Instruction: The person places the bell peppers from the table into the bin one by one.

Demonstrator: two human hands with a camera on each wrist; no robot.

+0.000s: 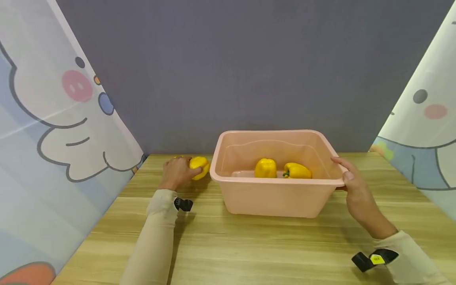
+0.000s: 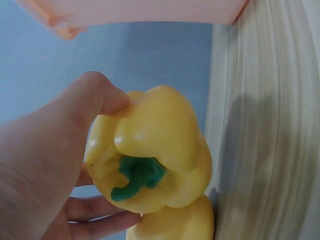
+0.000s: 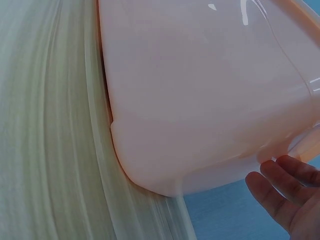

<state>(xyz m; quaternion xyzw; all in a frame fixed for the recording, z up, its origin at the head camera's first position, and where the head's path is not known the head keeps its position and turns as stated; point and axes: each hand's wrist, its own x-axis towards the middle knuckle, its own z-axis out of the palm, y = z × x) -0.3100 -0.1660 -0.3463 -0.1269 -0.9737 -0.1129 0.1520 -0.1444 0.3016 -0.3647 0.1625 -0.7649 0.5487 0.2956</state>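
Observation:
My left hand grips a yellow bell pepper with a green stem, left of the pink plastic tub. In the left wrist view, the thumb lies on one side of this pepper and fingers curl behind it. A second yellow pepper is close against it, mostly hidden by the hand in the head view. At the tub's right end, my right hand holds the rim, thumb on top and fingers underneath. Inside the tub are two more peppers, one standing and one on its side.
The tub stands on a wood-grain table. A dark grey panel rises behind the table's far edge. Cartoon-printed sheets flank it on the left and the right.

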